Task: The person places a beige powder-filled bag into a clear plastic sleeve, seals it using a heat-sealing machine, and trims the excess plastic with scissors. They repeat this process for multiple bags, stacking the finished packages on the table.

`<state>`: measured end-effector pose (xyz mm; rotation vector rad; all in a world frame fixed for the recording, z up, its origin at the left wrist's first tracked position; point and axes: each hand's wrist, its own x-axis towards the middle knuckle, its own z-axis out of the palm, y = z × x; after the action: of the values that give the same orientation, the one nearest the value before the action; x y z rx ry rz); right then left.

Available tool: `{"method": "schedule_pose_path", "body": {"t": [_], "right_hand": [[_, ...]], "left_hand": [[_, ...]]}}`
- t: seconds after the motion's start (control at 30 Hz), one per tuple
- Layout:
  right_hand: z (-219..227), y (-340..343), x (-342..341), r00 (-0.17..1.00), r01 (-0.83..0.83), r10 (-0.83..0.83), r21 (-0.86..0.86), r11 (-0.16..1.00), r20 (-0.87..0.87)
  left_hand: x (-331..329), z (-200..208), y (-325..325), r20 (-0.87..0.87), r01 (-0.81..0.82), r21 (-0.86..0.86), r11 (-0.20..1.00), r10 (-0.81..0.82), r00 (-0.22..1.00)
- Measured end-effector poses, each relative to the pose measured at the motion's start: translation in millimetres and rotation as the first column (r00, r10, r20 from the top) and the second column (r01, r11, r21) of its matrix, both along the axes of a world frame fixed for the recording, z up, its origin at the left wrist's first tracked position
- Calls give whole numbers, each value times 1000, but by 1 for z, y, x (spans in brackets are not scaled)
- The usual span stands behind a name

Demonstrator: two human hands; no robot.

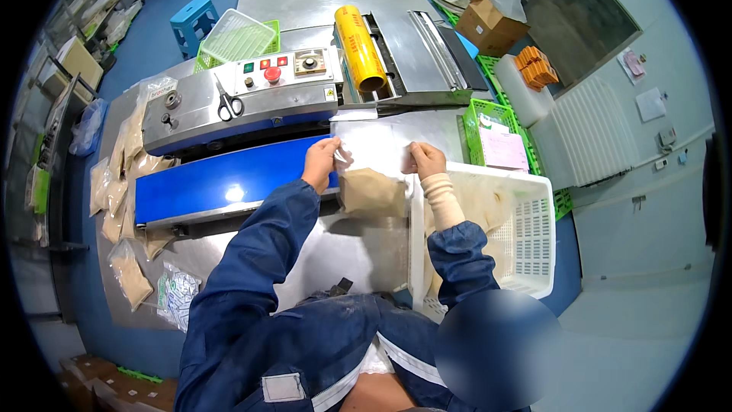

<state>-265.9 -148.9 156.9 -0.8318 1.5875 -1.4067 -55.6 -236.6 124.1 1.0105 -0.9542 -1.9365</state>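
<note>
Between my hands hangs a clear plastic bag (pixel 372 192) with tan powder-like contents in its lower part. My left hand (pixel 322 162) pinches its upper left corner, and my right hand (pixel 425 159) grips the upper right corner. The bag is held just right of the blue conveyor belt (pixel 236 177) of a bag sealing machine (pixel 244 111). Under my right forearm stands a white plastic basket (pixel 534 237) with tan-filled bags in it. More filled bags (pixel 130 275) lie heaped past the belt's left end.
Black scissors (pixel 227 101) rest on the machine's top. Behind it stands a film wrapper with a yellow roll (pixel 360 46). A green basket (pixel 488 118) holding papers sits at the right. A crumpled printed plastic bag (pixel 178 290) lies near the table's left front edge.
</note>
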Motion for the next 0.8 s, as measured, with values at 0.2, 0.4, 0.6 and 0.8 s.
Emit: {"method": "schedule_pose_path", "body": {"t": [0.2, 0.4, 0.6, 0.8], "right_hand": [[-13, -34, -17, 971, 72, -33, 159, 985, -236], [-26, -66, -18, 963, 17, 26, 155, 988, -268], [-27, -84, -4, 968, 7, 58, 258, 966, -242], [-37, -100, 6, 974, -48, 104, 264, 963, -200]], "left_hand": [[-24, -26, -39, 15, 33, 172, 985, -36, 999], [-16, -43, -61, 44, -5, 184, 983, -3, 999], [0, -49, -76, 91, -45, 146, 988, 31, 995], [18, -53, -80, 78, -90, 145, 985, 79, 994]]}}
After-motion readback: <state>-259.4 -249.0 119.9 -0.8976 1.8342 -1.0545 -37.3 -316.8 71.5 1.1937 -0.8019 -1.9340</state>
